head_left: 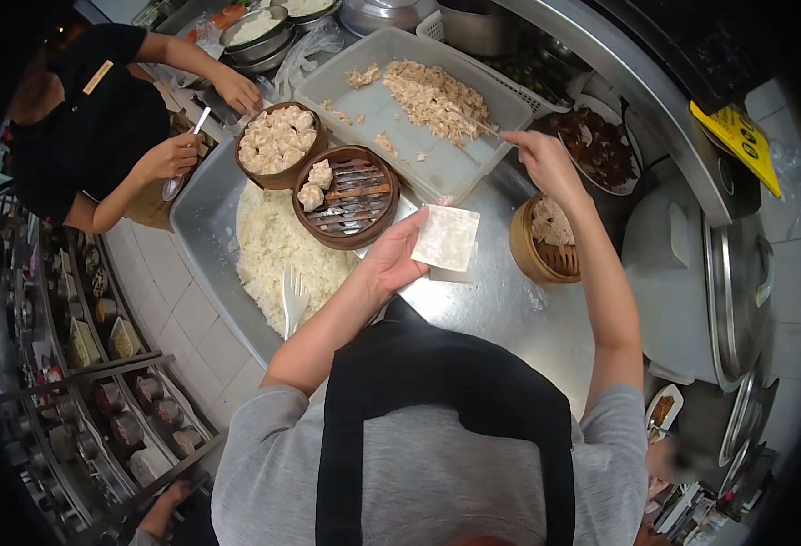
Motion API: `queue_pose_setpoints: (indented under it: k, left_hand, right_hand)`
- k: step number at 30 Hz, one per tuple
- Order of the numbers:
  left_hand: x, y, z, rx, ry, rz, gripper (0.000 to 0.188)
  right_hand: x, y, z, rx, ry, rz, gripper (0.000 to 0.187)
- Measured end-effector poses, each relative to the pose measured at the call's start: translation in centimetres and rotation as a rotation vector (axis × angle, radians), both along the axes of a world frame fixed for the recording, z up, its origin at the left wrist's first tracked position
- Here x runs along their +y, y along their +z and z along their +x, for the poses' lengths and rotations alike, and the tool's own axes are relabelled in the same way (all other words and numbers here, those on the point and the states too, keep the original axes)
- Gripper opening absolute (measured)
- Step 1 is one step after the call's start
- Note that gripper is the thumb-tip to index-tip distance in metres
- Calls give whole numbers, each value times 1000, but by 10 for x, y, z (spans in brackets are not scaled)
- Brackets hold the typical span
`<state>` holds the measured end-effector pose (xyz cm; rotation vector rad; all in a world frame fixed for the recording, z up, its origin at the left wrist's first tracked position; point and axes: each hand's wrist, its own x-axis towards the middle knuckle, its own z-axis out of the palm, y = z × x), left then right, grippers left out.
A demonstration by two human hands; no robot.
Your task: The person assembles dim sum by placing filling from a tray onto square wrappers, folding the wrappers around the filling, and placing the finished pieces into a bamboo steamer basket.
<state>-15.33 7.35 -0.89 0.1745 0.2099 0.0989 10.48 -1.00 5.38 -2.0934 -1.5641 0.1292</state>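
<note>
While gripping a white wrapper by its edge in the left hand, above the steel counter, keep it level and gather modest filling with the thin tool pinched in the right hand. Now scan outward: plastic tub around that filling, slatted steamer with few dumplings, fuller steamer beside it, rice in a grey tray.
</note>
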Motion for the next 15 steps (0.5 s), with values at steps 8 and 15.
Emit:
queue_pose_setpoints:
  k: [8, 15]
  left_hand:
    - [20, -4, -15, 46, 125, 50, 51]
    - [43, 2, -20, 21, 226, 115, 61]
  right_hand:
    - [88, 0, 19, -278, 83, -315, 34]
    - [102, 16, 14, -318, 175, -526, 32]
